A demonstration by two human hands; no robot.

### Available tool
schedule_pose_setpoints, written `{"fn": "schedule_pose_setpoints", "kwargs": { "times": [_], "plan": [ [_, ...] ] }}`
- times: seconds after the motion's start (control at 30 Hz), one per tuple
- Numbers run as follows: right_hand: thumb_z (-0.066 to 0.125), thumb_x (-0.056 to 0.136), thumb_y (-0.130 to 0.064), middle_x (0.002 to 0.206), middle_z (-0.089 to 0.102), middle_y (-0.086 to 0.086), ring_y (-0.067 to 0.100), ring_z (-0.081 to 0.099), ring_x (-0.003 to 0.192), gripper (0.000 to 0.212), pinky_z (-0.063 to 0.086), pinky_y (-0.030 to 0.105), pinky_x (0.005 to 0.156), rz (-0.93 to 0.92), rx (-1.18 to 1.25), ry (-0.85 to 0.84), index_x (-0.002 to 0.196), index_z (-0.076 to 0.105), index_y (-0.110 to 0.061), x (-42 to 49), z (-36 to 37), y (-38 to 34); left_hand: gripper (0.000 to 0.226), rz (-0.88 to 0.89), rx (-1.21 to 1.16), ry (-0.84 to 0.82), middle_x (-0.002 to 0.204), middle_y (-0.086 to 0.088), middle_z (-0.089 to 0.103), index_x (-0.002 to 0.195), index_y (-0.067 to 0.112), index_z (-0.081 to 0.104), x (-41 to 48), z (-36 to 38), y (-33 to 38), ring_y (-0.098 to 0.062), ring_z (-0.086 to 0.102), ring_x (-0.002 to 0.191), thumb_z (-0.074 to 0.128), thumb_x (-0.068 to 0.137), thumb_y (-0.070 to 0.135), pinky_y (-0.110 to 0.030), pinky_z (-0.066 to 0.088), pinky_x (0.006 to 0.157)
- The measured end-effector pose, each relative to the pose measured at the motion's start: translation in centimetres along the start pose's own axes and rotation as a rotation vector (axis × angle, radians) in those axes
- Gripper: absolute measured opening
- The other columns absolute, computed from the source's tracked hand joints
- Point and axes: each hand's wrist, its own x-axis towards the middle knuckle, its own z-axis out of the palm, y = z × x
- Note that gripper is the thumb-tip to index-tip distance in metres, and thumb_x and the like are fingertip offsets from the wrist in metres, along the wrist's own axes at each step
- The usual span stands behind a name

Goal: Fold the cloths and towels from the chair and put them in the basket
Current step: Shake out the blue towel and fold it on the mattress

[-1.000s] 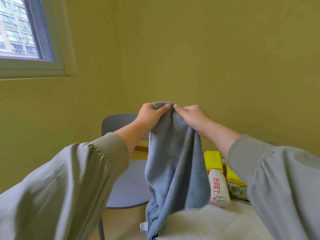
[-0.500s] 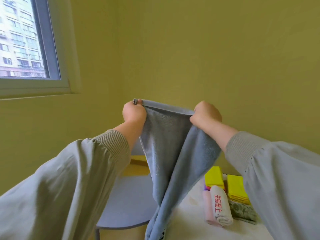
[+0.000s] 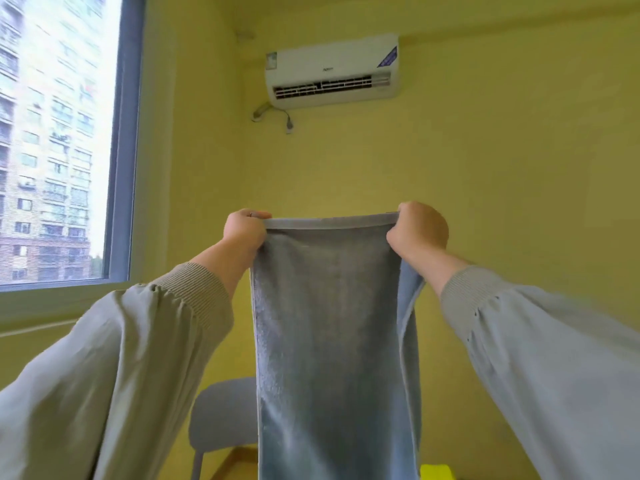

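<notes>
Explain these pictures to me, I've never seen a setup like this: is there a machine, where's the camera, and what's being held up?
There is no machine here. A person wears a wide-angle camera on the head, so every picture looks out from where their eyes are, and the two grey sleeves are their own arms. The left hand and the right hand each have a grip on a top corner of a blue-grey towel, and its upper edge runs straight between them while the rest hangs down in front. Low down beside the towel is a grey chair. High on the wall is an air conditioner, and a window is on the left. The camera points rather high, so no table top shows. Only a sliver of something yellow peeks in at the bottom edge.
</notes>
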Motion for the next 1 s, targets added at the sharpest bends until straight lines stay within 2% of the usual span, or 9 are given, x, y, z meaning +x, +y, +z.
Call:
{"fn": "schedule_pose_setpoints", "kwargs": {
  "times": [0.1,0.2,0.33,0.47,0.57,0.67,0.8,0.9,1.0],
  "plan": [
    [0.052,0.083,-0.003,0.082,0.047,0.004,0.030,0.056,0.087,0.020,0.038,0.032,0.075,-0.018,-0.071,0.093,0.069,0.042,-0.013,0.7,-1.2,0.3,0.026,0.133,0.162,0.023,0.092,-0.002,0.055,0.103,0.014,0.062,0.4,-1.2,1.3,-0.021,0.049,0.089,0.038,0.097,0.007,-0.025,0.038,0.076],
    [0.061,0.086,-0.017,0.075,0.052,0.005,0.029,0.056,0.078,0.017,0.037,0.029,0.068,0.159,0.156,0.089,0.074,0.051,-0.012,1.3,-1.1,1.6,0.017,0.180,0.306,0.074,0.070,0.001,0.048,0.087,0.010,0.058,0.9,-2.4,1.5,-0.022,0.049,0.076,0.046,0.098,0.014,-0.027,0.037,0.065],
    [0.066,0.081,-0.014,0.059,0.046,0.001,0.026,0.050,0.068,0.028,0.032,0.024,0.056,0.341,0.474,0.073,0.060,0.047,-0.011,1.3,-1.0,3.7,0.043,0.220,0.561,-0.013,0.061,-0.004,0.046,0.064,0.008,0.050,0.9,-3.7,1.3,-0.019,0.044,0.054,0.049,0.098,0.035,-0.027,0.034,0.049],
    [0.061,0.082,-0.012,0.068,0.051,0.004,0.026,0.048,0.070,0.022,0.035,0.027,0.062,0.357,0.437,0.109,0.064,0.050,-0.014,0.7,-0.9,5.2,0.049,0.262,1.185,-0.302,0.076,-0.009,0.054,0.078,0.005,0.054,0.1,-2.7,0.4,-0.025,0.050,0.073,0.041,0.098,0.048,-0.030,0.038,0.063],
    [0.063,0.085,-0.017,0.077,0.057,0.006,0.027,0.054,0.072,0.022,0.038,0.028,0.062,0.364,0.372,0.124,0.067,0.051,-0.014,0.8,-0.7,5.9,0.043,0.241,1.278,-0.317,0.078,-0.005,0.050,0.084,0.008,0.051,0.0,-1.3,0.2,-0.027,0.050,0.080,0.040,0.098,0.047,-0.033,0.043,0.072],
    [0.065,0.087,-0.020,0.080,0.062,0.011,0.028,0.058,0.074,0.025,0.043,0.029,0.062,0.342,0.327,0.110,0.067,0.052,-0.011,1.2,-1.1,6.1,0.045,0.106,1.103,-0.280,0.060,-0.008,0.047,0.071,0.003,0.047,-0.6,0.4,0.9,-0.024,0.048,0.055,0.037,0.101,0.035,-0.029,0.042,0.052],
    [0.067,0.085,-0.021,0.091,0.068,0.013,0.030,0.066,0.077,0.014,0.049,0.029,0.064,0.394,0.399,0.093,0.082,0.061,-0.009,1.7,-2.5,5.7,0.039,-0.133,0.479,-0.262,0.041,-0.007,0.053,0.079,0.003,0.047,-1.3,1.9,2.1,-0.019,0.044,0.038,0.038,0.102,0.033,-0.017,0.034,0.035],
    [0.062,0.085,-0.016,0.089,0.070,0.012,0.029,0.068,0.058,0.014,0.055,0.033,0.055,0.567,0.607,0.115,0.098,0.063,-0.011,3.1,-2.8,6.4,0.051,-0.192,0.224,-0.249,0.044,-0.013,0.060,0.069,-0.001,0.046,-1.3,2.0,3.2,-0.023,0.059,0.052,0.034,0.103,0.035,-0.029,0.049,0.053],
    [0.061,0.085,-0.018,0.101,0.070,0.015,0.034,0.068,0.089,0.019,0.055,0.036,0.076,0.565,0.606,0.170,0.099,0.064,-0.006,3.5,-4.4,6.0,0.048,-0.225,0.095,-0.213,0.058,-0.015,0.066,0.068,0.002,0.044,-1.9,1.6,4.4,-0.021,0.061,0.054,0.033,0.104,0.030,-0.033,0.051,0.076]
  ]
}}
